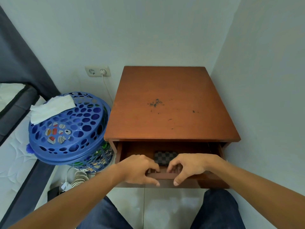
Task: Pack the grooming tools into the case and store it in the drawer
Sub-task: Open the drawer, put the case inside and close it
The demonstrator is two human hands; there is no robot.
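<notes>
Case (pixel 165 157): checkered, lying flat inside the open drawer (pixel 171 176).
I have both hands curled over the drawer's front edge, left hand (pixel 140 169), right hand (pixel 188 167), thumbs outside, gripping it.

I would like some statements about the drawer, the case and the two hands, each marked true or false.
1. The drawer is open. True.
2. The checkered case lies on top of the nightstand. False: it lies inside the drawer.
3. Both the left hand and the right hand rest on the drawer's front edge. True.
4. The blue basket stands right of the nightstand. False: it stands on the left.
5. The right hand holds the case. False: its fingers curl over the drawer front.
</notes>
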